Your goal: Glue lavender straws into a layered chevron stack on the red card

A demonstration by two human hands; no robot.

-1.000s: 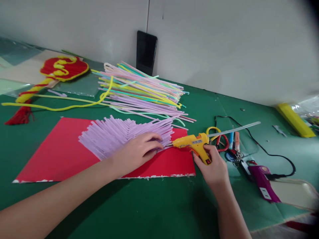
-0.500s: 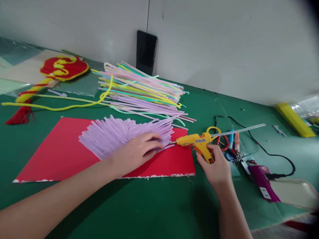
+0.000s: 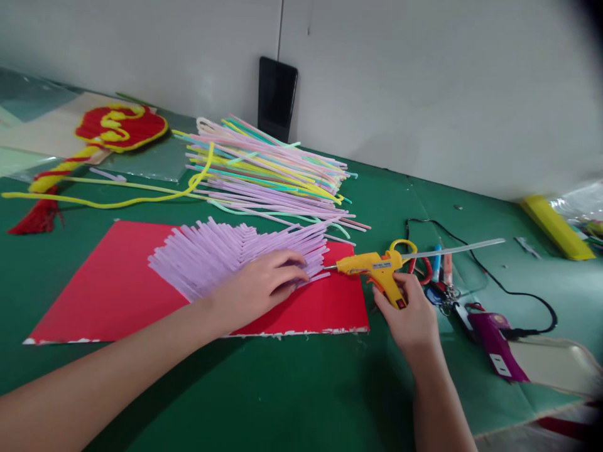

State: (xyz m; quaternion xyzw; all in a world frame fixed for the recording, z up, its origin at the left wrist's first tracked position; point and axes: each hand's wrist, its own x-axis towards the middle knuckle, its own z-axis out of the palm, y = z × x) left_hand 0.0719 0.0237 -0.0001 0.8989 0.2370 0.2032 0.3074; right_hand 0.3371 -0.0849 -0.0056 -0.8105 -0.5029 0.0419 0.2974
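Purple pipe cleaners (image 3: 202, 263) lie in a slanted, heart-like pattern on a red board (image 3: 108, 289). My left hand (image 3: 268, 276) rests over the lower right of the pattern, its fingers bent onto a purple pipe cleaner (image 3: 321, 276) whose end sticks out past the fingertips. The thumb side is partly hidden. In my right hand (image 3: 412, 314) is a yellow glue gun (image 3: 377, 267), gripped by its handle. Its metal nozzle points left, close to that pipe cleaner's end; I cannot tell whether they touch. A clear glue stick (image 3: 461, 248) juts from its back.
A pile of coloured pipe cleaners (image 3: 273, 169) lies behind the board. A phone (image 3: 277, 97) leans on the wall. At left is a red and yellow fan-shaped craft (image 3: 122, 129). Scissors (image 3: 424, 270), keys (image 3: 450, 295), a black cord (image 3: 499, 282) and a purple power socket (image 3: 497, 345) are at right.
The glue gun in my right hand has shifted slightly to the right, its nozzle drawing back a little. My left hand stays in place on the pipe cleaners.
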